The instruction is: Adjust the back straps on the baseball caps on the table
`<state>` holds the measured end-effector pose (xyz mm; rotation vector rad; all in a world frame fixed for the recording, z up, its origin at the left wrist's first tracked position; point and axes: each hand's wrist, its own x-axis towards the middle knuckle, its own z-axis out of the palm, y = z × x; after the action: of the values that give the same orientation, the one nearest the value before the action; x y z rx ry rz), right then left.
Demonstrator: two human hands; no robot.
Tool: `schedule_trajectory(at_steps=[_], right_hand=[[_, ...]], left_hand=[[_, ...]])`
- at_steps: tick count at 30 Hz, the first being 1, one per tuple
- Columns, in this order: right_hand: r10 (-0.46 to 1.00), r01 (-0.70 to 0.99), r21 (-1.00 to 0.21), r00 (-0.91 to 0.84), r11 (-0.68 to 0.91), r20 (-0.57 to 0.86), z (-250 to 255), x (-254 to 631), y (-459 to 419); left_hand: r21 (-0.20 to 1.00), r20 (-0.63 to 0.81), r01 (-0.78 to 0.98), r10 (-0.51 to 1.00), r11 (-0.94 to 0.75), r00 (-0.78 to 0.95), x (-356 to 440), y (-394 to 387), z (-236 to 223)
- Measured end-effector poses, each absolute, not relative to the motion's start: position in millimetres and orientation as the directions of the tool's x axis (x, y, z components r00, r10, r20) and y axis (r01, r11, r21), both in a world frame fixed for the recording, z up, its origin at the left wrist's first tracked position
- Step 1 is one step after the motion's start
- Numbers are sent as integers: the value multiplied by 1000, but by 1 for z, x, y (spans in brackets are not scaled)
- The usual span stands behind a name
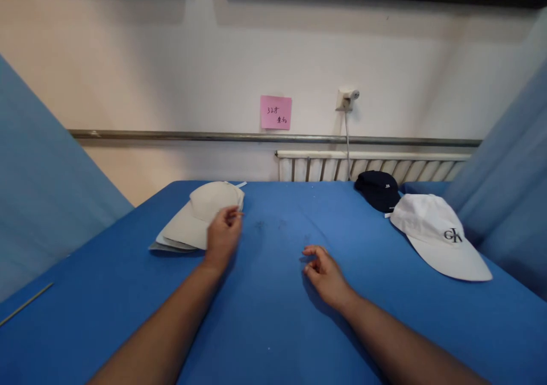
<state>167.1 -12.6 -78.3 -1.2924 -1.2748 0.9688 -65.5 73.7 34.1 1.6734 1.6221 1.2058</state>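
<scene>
A beige cap [216, 201] rests on the left part of the blue table, on top of other caps whose brims show beneath its own. My left hand [223, 231] is at the right side of this stack, in front of the cap's crown. Its fingers are loosely bent and a little apart, with nothing visible in them; whether they touch the cap I cannot tell. Over the middle of the table hovers my right hand [327, 275], empty, thumb and fingers parted.
At the right lie a white cap [431, 225] with black letters and a dark navy cap [376, 188] behind it. A thin stick [26, 303] lies at the left. Blue curtains [38, 185] hang on both sides. A radiator [325, 167] stands behind the table.
</scene>
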Motion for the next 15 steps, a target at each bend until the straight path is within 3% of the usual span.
schedule_trajectory(at_steps=[2,4,6,8,11,15], right_hand=[[998,83,-997,67,7,12,-76,177,-12],[998,28,-998,36,-48,-47,-72,184,-11],[998,2,-998,11,-60,-60,-68,187,-12],[998,14,-998,-10,-57,-57,-68,185,-13],[999,106,-994,-35,-24,-28,-69,182,-18],[999,219,-975,-47,19,9,-68,181,-22]], left_hand=[[790,311,608,907,-81,-283,-104,78,53],[577,415,811,821,96,-392,-140,77,65],[450,459,856,756,254,-466,-168,73,69],[391,406,860,777,329,-482,-184,68,69],[367,285,853,828,371,-482,-188,66,67],[452,274,841,851,297,-447,-179,71,64]])
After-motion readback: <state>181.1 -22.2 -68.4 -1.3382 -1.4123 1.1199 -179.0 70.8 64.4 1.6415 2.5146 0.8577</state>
